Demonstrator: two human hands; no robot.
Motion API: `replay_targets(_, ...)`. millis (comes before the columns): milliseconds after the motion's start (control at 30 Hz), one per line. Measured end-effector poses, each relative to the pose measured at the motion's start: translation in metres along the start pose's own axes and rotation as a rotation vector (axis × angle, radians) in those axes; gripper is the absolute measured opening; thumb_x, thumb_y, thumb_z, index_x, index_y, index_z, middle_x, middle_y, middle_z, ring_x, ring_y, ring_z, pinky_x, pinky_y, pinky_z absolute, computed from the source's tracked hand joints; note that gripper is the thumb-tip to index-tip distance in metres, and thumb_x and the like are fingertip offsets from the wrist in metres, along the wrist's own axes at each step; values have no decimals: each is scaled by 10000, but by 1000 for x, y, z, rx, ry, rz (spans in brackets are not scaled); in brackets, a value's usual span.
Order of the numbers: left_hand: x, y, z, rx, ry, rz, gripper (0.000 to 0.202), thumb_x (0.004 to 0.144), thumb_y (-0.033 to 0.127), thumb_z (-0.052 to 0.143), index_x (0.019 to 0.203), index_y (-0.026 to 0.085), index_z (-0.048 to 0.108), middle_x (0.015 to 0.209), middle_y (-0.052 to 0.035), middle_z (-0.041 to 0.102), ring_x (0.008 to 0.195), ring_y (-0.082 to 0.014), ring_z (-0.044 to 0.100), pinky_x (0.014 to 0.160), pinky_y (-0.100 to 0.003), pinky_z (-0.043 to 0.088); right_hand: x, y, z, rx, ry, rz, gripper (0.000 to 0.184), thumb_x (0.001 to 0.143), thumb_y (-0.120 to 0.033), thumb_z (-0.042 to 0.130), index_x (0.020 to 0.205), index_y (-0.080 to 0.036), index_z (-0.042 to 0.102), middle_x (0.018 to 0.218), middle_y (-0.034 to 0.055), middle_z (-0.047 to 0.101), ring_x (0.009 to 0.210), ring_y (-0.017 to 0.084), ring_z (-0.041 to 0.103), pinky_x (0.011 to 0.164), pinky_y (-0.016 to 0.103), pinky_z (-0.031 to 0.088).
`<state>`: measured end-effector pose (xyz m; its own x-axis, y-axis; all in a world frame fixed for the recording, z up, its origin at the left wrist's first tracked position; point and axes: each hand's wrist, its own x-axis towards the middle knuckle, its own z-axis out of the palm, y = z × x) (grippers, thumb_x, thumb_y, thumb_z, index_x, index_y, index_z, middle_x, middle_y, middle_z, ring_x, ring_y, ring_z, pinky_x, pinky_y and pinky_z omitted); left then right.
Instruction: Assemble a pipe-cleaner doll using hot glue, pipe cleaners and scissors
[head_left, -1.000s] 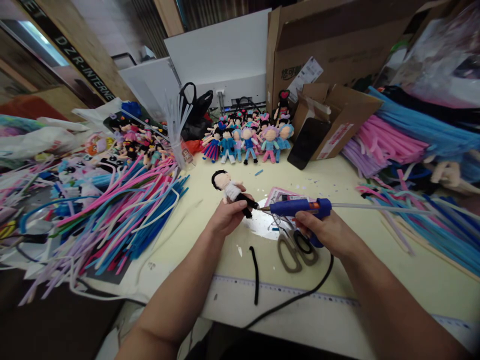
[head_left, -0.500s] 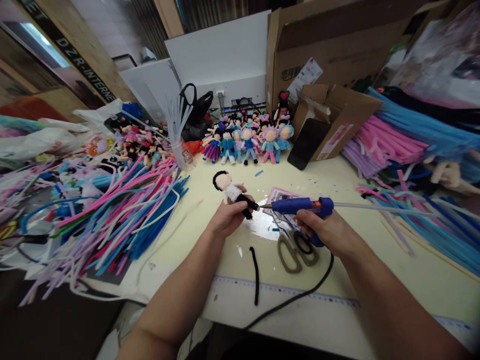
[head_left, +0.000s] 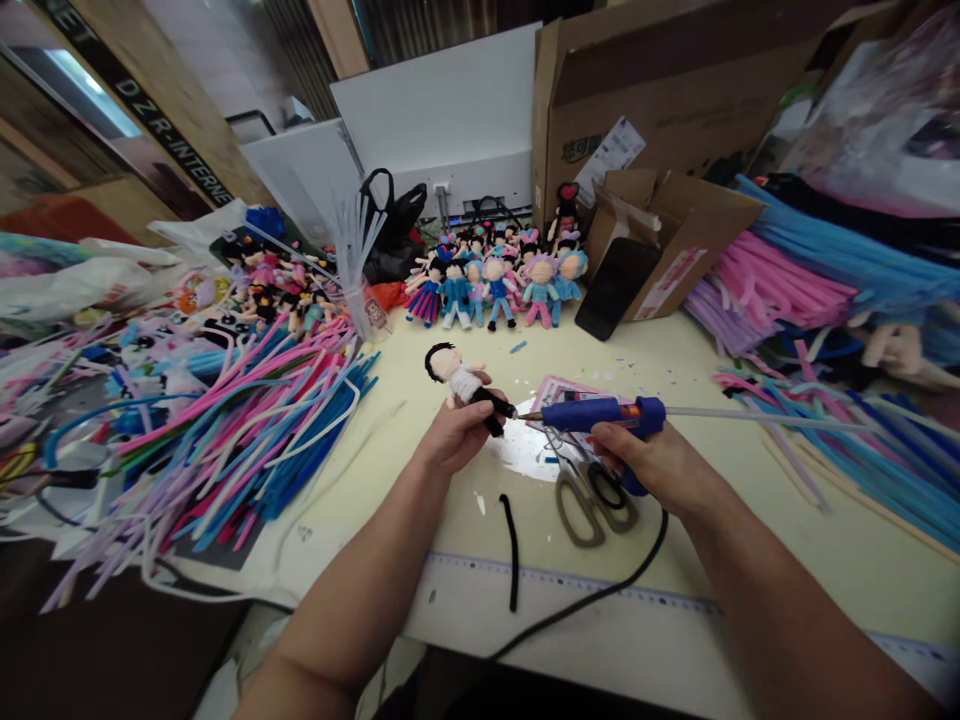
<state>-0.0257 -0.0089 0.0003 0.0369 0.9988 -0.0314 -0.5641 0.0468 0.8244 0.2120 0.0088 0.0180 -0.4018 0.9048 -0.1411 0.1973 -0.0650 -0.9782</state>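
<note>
A small pipe-cleaner doll [head_left: 468,384] with black hair, a white top and black legs lies tilted in my left hand [head_left: 459,432], whose fingers are closed around its body. My right hand [head_left: 646,455] grips a blue hot glue gun [head_left: 585,414], with a long pale glue stick [head_left: 750,414] poking out of its back. The gun's nozzle meets the end of one black leg, or comes very close to it. Below the gun lie scissors [head_left: 583,508] with grey-beige handles. A short black pipe cleaner [head_left: 511,550] rests on the table nearer to me.
Loose coloured pipe cleaners [head_left: 247,440] heap up on the left, with more bundles [head_left: 795,280] on the right. Several finished dolls [head_left: 495,285] stand at the back beside a dark phone [head_left: 615,288] and a cardboard box [head_left: 686,240]. The gun's black cord [head_left: 592,595] crosses a ruler [head_left: 570,580].
Almost nothing differs. The glue gun has shifted very slightly left, its nozzle still at the doll's leg end; both hands keep their holds.
</note>
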Motion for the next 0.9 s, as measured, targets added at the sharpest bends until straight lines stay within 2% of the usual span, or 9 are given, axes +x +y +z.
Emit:
replay_targets(333,-1,-1,0,-8,-25,-16,459,612,201,769,972,208,484,774,8,644,634,-131,603,620,-249,415,0,-2,0,46,7,-20,393,712,-544,631,605,-176,545,476,-31,475,435,87,407,410,213,312)
replay_targets(900,0,0,0,-7,4,-8,473,609,205,773,980,211,480,779,11,640,653,-132,610,629,-249,426,0,-7,2,24,-13,18,406,709,-559,622,609,-182,506,469,-37,460,421,85,386,408,218,284)
